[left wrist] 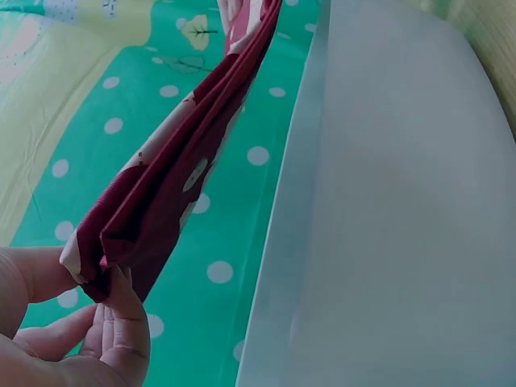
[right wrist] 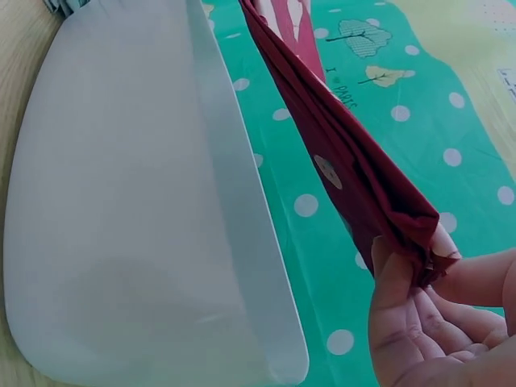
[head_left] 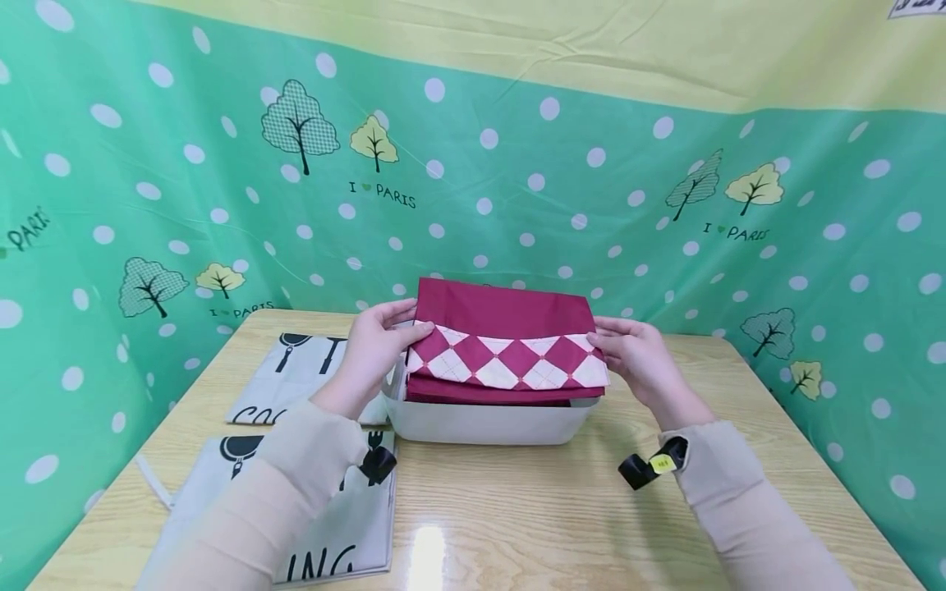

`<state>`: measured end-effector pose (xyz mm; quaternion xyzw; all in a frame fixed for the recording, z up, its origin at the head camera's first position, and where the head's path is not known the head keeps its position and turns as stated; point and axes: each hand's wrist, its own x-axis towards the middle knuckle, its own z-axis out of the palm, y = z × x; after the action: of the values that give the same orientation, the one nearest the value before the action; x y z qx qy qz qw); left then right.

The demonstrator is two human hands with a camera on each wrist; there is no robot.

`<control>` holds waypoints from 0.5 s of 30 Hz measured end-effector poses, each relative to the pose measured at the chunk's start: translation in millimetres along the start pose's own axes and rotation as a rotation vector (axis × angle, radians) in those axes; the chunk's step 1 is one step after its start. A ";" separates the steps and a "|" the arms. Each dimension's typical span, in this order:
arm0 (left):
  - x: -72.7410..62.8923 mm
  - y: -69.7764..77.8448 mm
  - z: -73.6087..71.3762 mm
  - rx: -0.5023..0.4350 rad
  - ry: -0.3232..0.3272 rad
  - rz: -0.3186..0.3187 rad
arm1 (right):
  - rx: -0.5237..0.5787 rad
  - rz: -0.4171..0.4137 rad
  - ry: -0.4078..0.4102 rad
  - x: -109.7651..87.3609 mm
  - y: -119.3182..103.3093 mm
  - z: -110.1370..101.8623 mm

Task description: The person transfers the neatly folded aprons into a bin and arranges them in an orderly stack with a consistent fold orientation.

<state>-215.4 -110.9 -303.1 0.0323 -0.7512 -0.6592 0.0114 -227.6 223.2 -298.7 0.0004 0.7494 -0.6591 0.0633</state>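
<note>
A folded dark red cloth (head_left: 502, 305) with a white-and-red diamond band is held up over a white bin (head_left: 480, 424). My left hand (head_left: 378, 338) pinches its left edge, thumb on the near face. At the right edge, my right hand (head_left: 641, 361) pinches it the same way. Both wrist views show several folded layers of the cloth (left wrist: 161, 185), raised above the rim of the bin (right wrist: 129, 193). More dark red fabric shows below the band, just over the bin's front rim; whether it belongs to the same piece I cannot tell. The bin's inside is mostly hidden.
Two folded whitish cloths with black utensil prints and lettering, a far one (head_left: 254, 382) and a near one (head_left: 347, 509), lie left of the bin on the wooden table (head_left: 510, 525). A green dotted curtain (head_left: 502, 213) hangs behind the table and along its sides.
</note>
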 end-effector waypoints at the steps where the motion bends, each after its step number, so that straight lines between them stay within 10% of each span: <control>1: 0.5 0.5 -0.7 0.001 0.004 0.003 | 0.006 0.003 -0.012 0.8 -1.1 -0.1; 15: 16.2 -3.2 -2.1 0.057 0.045 0.001 | -0.067 0.006 0.040 14.2 -3.9 5.5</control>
<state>-231.4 -114.4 -306.5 0.0469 -0.7694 -0.6365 0.0275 -241.4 216.1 -296.9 0.0137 0.7722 -0.6333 0.0500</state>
